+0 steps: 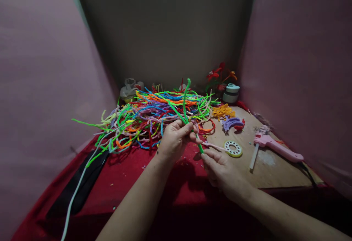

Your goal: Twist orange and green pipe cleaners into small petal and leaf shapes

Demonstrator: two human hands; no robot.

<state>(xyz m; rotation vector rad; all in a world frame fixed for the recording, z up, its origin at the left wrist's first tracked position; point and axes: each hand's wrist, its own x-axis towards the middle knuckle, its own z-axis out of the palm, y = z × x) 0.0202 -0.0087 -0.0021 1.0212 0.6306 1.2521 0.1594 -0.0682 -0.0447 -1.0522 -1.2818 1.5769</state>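
Near the middle of the table, over the red cloth [123, 182], my left hand [176, 140] is pinched shut on a green pipe cleaner [186, 103]; my right hand [222, 169] grips its lower end together with a pale pink one [217, 146]. Judgement: stem is very light, fuzzy, wire-cored, so it bends and keeps shape; best held low, near the twist. Loose pile [154, 116] lies toward the far edge. Glue gun [277, 149] and ring [233, 148] on the board at right. No legible writing or brand.
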